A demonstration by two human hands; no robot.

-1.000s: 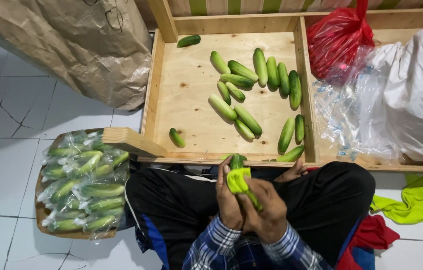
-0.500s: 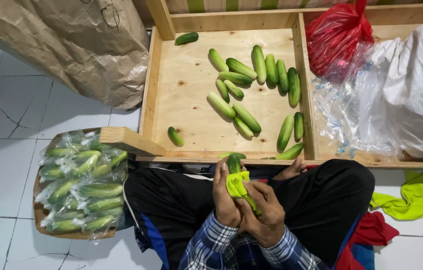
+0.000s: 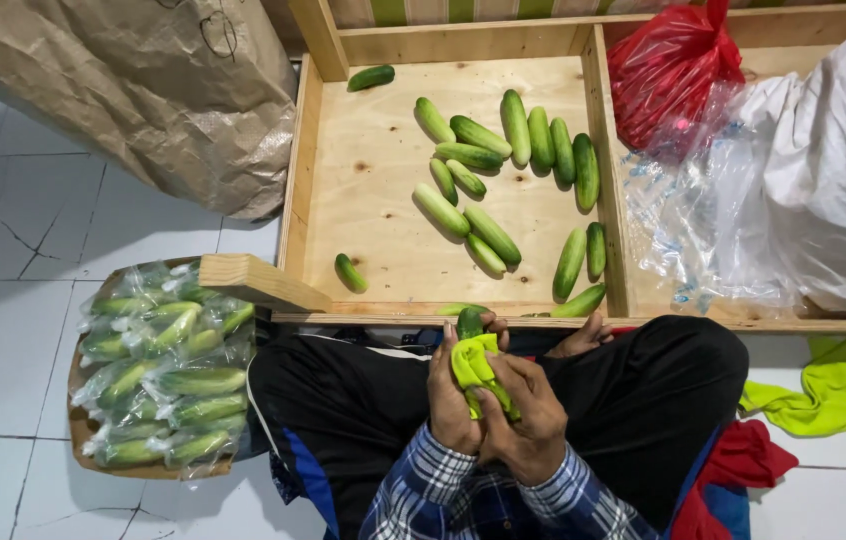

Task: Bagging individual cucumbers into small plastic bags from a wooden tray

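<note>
Both hands' grip still wraps yellow-green cloth (image 3: 476,372) round cucumber (image 3: 470,322); unmoved.

A shallow wooden tray (image 3: 383,230) sits on the white tiled floor (image 3: 13,330), loose cucumbers (image 3: 503,170) scattered across it. Beside it, a basket (image 3: 83,430) holds bagged cucumbers (image 3: 168,375).

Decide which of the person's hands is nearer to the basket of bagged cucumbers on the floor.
Left. The left hand holds a cucumber in a yellow-green cloth over the lap, on the side toward the basket. The right hand grips the cloth from the far side.
</note>
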